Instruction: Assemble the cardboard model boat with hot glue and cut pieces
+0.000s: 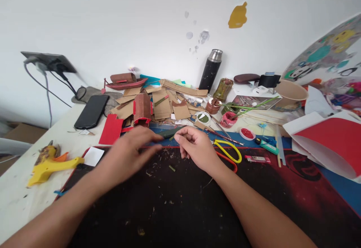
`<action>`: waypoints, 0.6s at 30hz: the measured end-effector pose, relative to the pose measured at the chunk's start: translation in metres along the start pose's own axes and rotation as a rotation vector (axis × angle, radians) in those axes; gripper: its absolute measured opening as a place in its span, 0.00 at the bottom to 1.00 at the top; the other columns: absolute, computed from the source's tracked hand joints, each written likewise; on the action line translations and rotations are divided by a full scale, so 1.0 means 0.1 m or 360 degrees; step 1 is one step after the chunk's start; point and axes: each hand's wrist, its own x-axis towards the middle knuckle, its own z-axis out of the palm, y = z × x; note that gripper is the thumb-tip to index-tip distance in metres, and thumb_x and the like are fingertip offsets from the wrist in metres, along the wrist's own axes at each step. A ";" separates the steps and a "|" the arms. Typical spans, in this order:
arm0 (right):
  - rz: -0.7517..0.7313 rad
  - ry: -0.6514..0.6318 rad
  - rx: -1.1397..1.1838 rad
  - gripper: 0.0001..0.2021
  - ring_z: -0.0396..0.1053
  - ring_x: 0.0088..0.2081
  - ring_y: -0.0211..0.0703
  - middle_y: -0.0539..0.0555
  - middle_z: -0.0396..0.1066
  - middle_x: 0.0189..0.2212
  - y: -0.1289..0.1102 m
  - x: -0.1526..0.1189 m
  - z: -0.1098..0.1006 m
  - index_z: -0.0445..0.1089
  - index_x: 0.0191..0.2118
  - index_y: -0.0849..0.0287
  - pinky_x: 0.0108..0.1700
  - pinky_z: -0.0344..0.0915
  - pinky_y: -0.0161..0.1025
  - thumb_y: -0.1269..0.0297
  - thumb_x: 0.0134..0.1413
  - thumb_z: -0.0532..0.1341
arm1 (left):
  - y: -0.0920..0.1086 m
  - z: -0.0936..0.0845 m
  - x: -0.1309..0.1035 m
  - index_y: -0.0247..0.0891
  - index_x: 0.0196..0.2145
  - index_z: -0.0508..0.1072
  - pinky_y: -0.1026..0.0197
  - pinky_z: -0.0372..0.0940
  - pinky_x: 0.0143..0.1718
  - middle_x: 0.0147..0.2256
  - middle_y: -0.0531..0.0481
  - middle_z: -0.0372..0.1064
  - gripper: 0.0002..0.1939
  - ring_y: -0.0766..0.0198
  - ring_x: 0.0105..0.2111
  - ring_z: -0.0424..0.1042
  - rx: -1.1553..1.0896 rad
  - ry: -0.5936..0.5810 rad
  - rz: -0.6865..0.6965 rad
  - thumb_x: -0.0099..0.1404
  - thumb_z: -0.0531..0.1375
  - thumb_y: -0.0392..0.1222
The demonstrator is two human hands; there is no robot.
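Note:
My left hand (pixel 129 152) hovers over the left part of the black mat (pixel 158 210), slightly blurred. Its thumb and fingers are apart, with nothing seen between them. Closed in a pinch, my right hand (pixel 197 146) is beside it on the right; whatever its fingertips hold is too small to make out. Behind the fingertips lies a dark green strip (pixel 169 132), partly covered by the hands. A short green piece (pixel 172 168) and scattered scraps rest on the mat. Scissors with yellow and orange handles (pixel 229 151) lie just right of my right hand, partly hidden by it.
At left are a yellow glue gun (pixel 50 165) and a black phone (pixel 91 111). Cardboard pieces (pixel 162 105), a brown-roofed model (pixel 142 108) and a model boat (pixel 124 82) lie behind. Paint pots (pixel 228 120), a thermos (pixel 210 71), a lighter (pixel 257 159) and red paper (pixel 332 142) stand or lie rightward.

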 end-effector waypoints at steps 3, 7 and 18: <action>0.0013 0.0006 -0.0015 0.08 0.68 0.21 0.36 0.44 0.69 0.21 0.00 -0.01 0.00 0.71 0.39 0.56 0.23 0.63 0.33 0.57 0.64 0.65 | -0.11 -0.37 0.09 0.43 0.47 0.78 0.55 0.69 0.43 0.41 0.48 0.81 0.15 0.54 0.40 0.76 0.0215 0.0561 -0.0607 0.70 0.61 0.54; -0.0011 -0.0030 -0.0080 0.08 0.68 0.21 0.36 0.44 0.69 0.21 0.02 -0.02 0.02 0.71 0.39 0.55 0.25 0.65 0.34 0.57 0.65 0.64 | -0.34 -0.60 0.14 0.35 0.55 0.72 0.57 0.67 0.39 0.40 0.45 0.79 0.24 0.56 0.38 0.75 0.0219 0.0524 -0.0896 0.69 0.61 0.53; -0.0068 -0.0031 -0.0168 0.09 0.69 0.22 0.38 0.45 0.68 0.22 0.05 -0.02 0.03 0.71 0.39 0.55 0.26 0.66 0.36 0.56 0.65 0.64 | -0.70 -0.27 0.13 0.40 0.51 0.66 0.51 0.71 0.45 0.45 0.41 0.80 0.27 0.47 0.45 0.80 0.0111 0.0143 -0.0802 0.66 0.61 0.64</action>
